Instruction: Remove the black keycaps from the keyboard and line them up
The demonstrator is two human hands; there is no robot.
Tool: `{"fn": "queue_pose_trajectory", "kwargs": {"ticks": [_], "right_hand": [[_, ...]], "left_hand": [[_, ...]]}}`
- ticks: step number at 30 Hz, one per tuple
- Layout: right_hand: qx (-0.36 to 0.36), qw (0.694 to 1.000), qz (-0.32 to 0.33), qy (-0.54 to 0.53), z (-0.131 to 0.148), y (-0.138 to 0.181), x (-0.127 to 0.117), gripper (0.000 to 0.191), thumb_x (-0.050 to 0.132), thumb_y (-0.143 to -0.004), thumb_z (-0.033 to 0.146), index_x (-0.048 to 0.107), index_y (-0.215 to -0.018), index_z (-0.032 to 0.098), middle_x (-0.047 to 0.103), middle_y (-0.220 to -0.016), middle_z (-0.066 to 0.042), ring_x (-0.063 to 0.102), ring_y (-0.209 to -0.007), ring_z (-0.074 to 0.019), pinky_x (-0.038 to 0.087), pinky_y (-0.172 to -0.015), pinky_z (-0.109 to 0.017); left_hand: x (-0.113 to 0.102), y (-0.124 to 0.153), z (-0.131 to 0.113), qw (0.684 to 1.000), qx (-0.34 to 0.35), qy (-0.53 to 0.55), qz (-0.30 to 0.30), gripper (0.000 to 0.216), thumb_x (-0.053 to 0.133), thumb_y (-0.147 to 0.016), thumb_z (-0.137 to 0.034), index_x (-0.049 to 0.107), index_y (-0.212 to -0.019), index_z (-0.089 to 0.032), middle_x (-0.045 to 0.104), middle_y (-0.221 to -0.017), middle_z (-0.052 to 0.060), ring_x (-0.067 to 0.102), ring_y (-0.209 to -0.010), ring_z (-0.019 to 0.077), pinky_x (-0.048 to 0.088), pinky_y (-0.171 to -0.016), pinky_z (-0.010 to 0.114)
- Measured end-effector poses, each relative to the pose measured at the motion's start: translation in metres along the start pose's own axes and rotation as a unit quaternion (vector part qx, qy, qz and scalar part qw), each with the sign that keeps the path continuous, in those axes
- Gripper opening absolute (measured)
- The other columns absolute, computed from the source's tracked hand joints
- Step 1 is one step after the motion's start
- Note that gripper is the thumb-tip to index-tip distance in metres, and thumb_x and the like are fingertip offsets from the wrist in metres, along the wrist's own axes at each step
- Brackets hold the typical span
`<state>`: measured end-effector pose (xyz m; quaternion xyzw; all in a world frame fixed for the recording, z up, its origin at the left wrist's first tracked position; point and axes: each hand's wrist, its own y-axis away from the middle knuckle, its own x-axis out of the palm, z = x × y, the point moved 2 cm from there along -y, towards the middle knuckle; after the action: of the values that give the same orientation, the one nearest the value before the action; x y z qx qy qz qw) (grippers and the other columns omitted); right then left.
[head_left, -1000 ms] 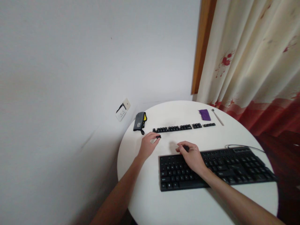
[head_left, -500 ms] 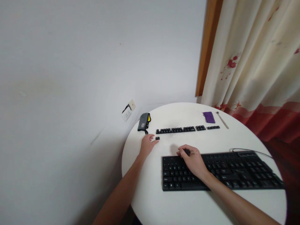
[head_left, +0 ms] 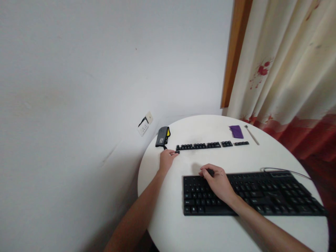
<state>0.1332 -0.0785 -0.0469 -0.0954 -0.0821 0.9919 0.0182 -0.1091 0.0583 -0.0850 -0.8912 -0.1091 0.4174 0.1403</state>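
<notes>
Left hand (head_left: 167, 158): fingertips touching 1 loose keycap (head_left: 177, 152), just below the left end of the keycap row (head_left: 198, 146), whose long axis runs left-right. Right hand (head_left: 217, 179): curled on keyboard (head_left: 262, 194), grip unclear.

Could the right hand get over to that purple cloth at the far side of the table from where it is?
Probably yes. The right hand rests on the keyboard; between it and the purple cloth lies only the low row of loose keycaps, which the hand could pass over. It looks like a long stretch, though.
</notes>
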Motion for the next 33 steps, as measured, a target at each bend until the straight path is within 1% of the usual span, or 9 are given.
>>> {"fn": "queue_pose_trajectory", "kwargs": {"ticks": [11, 23, 27, 30, 33], "right_hand": [[0.005, 1.000, 0.001, 0.013, 0.0032, 0.0008, -0.0017, 0.018, 0.056, -0.082, 0.031, 0.069, -0.079, 0.019, 0.073, -0.075, -0.005, 0.068, -0.075, -0.0214, 0.049, -0.074, -0.032], [-0.009, 1.000, 0.004, 0.010, 0.0044, -0.0005, -0.0032, 0.018, 0.057, -0.084, 0.031, 0.069, -0.078, 0.019, 0.072, -0.076, -0.004, 0.067, -0.075, -0.0208, 0.049, -0.076, -0.031], [-0.012, 1.000, 0.009, 0.000, 0.0038, -0.0017, -0.0037, 0.020, 0.057, -0.085, 0.032, 0.070, -0.084, 0.018, 0.072, -0.079, -0.005, 0.067, -0.078, -0.0207, 0.050, -0.078, -0.032], [-0.026, 0.998, 0.027, -0.042, 0.0027, -0.0027, -0.0028, 0.020, 0.058, -0.084, 0.032, 0.069, -0.091, 0.018, 0.071, -0.087, -0.006, 0.068, -0.079, -0.0197, 0.052, -0.077, -0.031], [-0.050, 0.995, 0.060, -0.060, 0.0015, -0.0021, 0.0002, 0.018, 0.059, -0.084, 0.030, 0.069, -0.091, 0.018, 0.069, -0.088, -0.006, 0.068, -0.077, -0.0183, 0.053, -0.076, -0.031]], "left_hand": [[0.0015, 0.0013, -0.0042, 1.000, -0.001, -0.019, -0.001, 0.021, 0.075, -0.073, -0.033, 0.075, -0.086, -0.016, 0.071, -0.080, 0.006, 0.065, -0.073, 0.0174, 0.047, -0.071, 0.027], [0.0000, 0.0026, -0.0071, 1.000, 0.004, -0.030, -0.005, 0.022, 0.073, -0.073, -0.035, 0.075, -0.085, -0.017, 0.070, -0.077, 0.005, 0.064, -0.072, 0.0177, 0.045, -0.069, 0.027], [0.0009, 0.0024, -0.0064, 1.000, 0.003, -0.024, -0.007, 0.021, 0.074, -0.073, -0.036, 0.075, -0.084, -0.017, 0.070, -0.078, 0.005, 0.063, -0.071, 0.0170, 0.045, -0.069, 0.027], [0.0011, 0.0010, -0.0053, 1.000, 0.000, -0.019, -0.008, 0.021, 0.075, -0.071, -0.035, 0.075, -0.081, -0.017, 0.070, -0.076, 0.004, 0.063, -0.070, 0.0169, 0.045, -0.069, 0.027], [-0.0023, 0.0012, -0.0069, 1.000, 0.004, -0.011, -0.018, 0.020, 0.075, -0.071, -0.034, 0.074, -0.079, -0.016, 0.068, -0.072, 0.004, 0.061, -0.069, 0.0170, 0.045, -0.069, 0.027]]}}
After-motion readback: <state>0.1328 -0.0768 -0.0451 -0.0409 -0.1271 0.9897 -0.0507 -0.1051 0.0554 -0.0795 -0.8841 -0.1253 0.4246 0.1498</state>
